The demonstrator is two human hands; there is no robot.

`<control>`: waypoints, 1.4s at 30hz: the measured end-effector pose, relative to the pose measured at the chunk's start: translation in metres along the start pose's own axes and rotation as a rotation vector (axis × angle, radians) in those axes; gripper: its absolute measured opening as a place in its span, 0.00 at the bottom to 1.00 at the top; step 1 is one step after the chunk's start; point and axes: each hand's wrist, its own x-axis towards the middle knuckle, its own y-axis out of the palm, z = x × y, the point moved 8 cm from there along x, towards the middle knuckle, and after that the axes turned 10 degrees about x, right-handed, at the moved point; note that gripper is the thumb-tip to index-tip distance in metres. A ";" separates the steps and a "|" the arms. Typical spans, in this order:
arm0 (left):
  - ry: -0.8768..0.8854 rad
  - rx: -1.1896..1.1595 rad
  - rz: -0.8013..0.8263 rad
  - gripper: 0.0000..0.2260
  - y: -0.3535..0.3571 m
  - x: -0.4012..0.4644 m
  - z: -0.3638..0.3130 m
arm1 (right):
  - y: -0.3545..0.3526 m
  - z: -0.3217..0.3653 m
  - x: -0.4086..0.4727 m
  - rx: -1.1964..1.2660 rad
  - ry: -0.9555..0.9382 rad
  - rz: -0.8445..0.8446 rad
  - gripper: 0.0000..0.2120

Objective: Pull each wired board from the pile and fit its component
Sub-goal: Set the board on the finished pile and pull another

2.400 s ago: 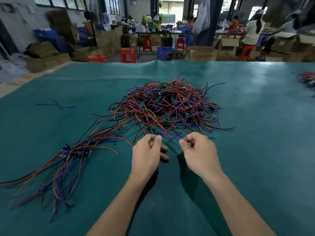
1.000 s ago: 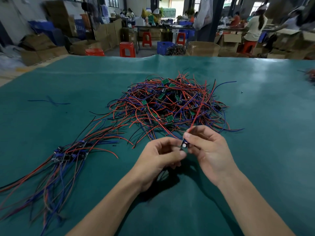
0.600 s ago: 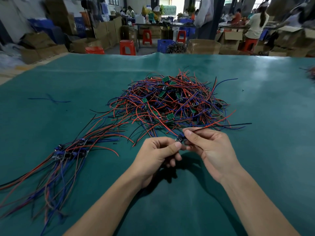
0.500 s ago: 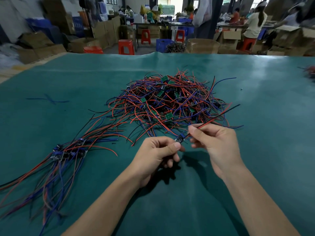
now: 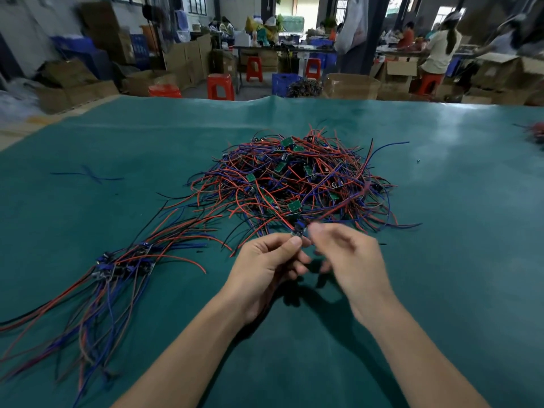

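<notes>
Right hand now off the red and black leads pinched half a second back: fingers loosely curled, blurred, holding nothing visible, thumb tip just beside the wired board. Board pinched between left hand thumb and forefinger, at 6 o'clock of the tangled pile, leads trailing back toward the heap. Judged: board pulled clear, fitting of the component about to start or just ending; component itself too small to tell. Finished bundle at 9 o'clock of the hands, on the green mat.
</notes>
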 end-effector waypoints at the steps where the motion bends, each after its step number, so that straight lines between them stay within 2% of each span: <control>1: 0.004 0.037 0.041 0.07 0.004 -0.001 0.000 | 0.012 0.005 -0.005 -0.031 -0.066 0.077 0.08; 2: 0.009 0.082 0.083 0.07 0.009 -0.002 0.000 | 0.013 0.010 -0.006 -0.056 -0.127 0.083 0.07; 5: 0.005 0.197 0.168 0.07 0.017 -0.005 0.003 | -0.009 0.025 -0.001 -0.092 -0.190 -0.058 0.03; 8: 0.008 0.290 0.257 0.07 0.024 -0.011 0.003 | -0.042 0.055 0.004 0.028 -0.233 -0.260 0.07; 10: 0.008 0.323 0.281 0.09 0.025 -0.013 0.002 | -0.053 0.092 0.002 0.186 -0.287 -0.329 0.08; 12: -0.006 0.337 0.226 0.12 0.023 -0.009 0.003 | -0.040 0.129 0.001 0.294 -0.321 -0.260 0.08; 15: -0.010 0.375 0.122 0.12 0.022 -0.006 0.004 | 0.039 0.150 0.002 0.194 -0.224 0.048 0.07; 19: 0.088 0.495 0.051 0.13 0.019 -0.013 -0.006 | 0.159 0.107 -0.004 -0.178 0.083 0.510 0.14; 21: 0.121 0.540 0.017 0.16 0.016 -0.012 -0.007 | 0.176 0.078 0.006 -0.519 0.107 0.627 0.19; 22: 0.110 0.521 0.000 0.15 0.014 -0.010 -0.005 | 0.171 0.072 0.019 -0.704 0.030 0.594 0.17; 24: 0.075 0.454 -0.034 0.11 0.010 -0.005 -0.001 | 0.143 0.068 0.047 -1.014 -0.104 0.422 0.09; 26: 0.065 0.411 -0.074 0.10 0.008 -0.003 0.000 | 0.106 0.060 0.067 -1.229 -0.083 0.291 0.15; 28: 0.076 0.398 -0.109 0.10 0.004 -0.002 0.000 | 0.077 0.043 0.078 -1.317 0.015 0.282 0.16; 30: 0.077 0.405 -0.139 0.09 0.000 0.000 0.001 | 0.061 0.030 0.081 -1.305 0.050 0.334 0.11; 32: 0.071 0.415 -0.159 0.09 -0.001 0.000 0.002 | 0.050 0.031 0.079 -1.266 -0.017 0.308 0.09; 35: 0.067 0.366 -0.154 0.08 -0.002 0.000 0.002 | 0.024 0.063 0.073 -1.066 -0.278 0.073 0.11; 38: 0.055 0.285 -0.127 0.08 0.000 0.002 0.003 | -0.012 0.094 0.043 -0.728 -0.516 -0.220 0.16; 40: 0.035 0.187 -0.096 0.10 0.002 0.003 0.003 | -0.020 0.082 0.029 -0.484 -0.455 -0.213 0.17; 42: -0.011 0.069 -0.079 0.19 0.003 0.003 0.003 | -0.013 0.053 0.018 -0.145 -0.250 -0.082 0.17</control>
